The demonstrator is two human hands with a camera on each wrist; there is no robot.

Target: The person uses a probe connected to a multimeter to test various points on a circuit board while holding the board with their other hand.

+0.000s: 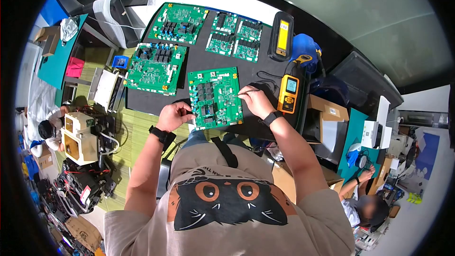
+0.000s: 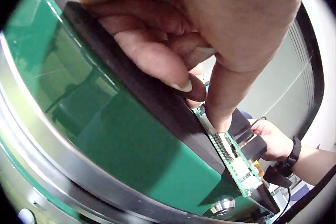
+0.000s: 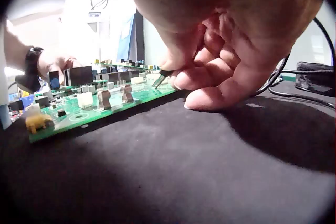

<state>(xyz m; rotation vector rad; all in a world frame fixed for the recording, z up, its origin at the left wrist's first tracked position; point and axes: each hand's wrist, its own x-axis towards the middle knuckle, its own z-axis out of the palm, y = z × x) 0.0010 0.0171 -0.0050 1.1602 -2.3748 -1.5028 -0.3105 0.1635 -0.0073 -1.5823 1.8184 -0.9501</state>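
A green circuit board [image 1: 215, 97] lies at the near edge of the dark mat. The left hand [image 1: 175, 116] pinches its left edge between thumb and finger; in the left wrist view the fingers of the left hand [image 2: 205, 71] are on the edge of the board [image 2: 236, 169]. The right hand [image 1: 259, 103] is at the right edge, holding a thin dark tool [image 1: 247, 92] that points over the board. In the right wrist view the right hand [image 3: 210, 56] grips this tool, its metal tip [image 3: 159, 80] at the surface of the board [image 3: 105, 103].
Two large boards [image 1: 156, 68] stand at the left and back left, several smaller boards [image 1: 220, 42] at the back. A yellow meter [image 1: 287, 94] with a black cable lies at the right, below a black-and-yellow device [image 1: 283, 35]. Cardboard boxes [image 1: 327, 109] stand farther right.
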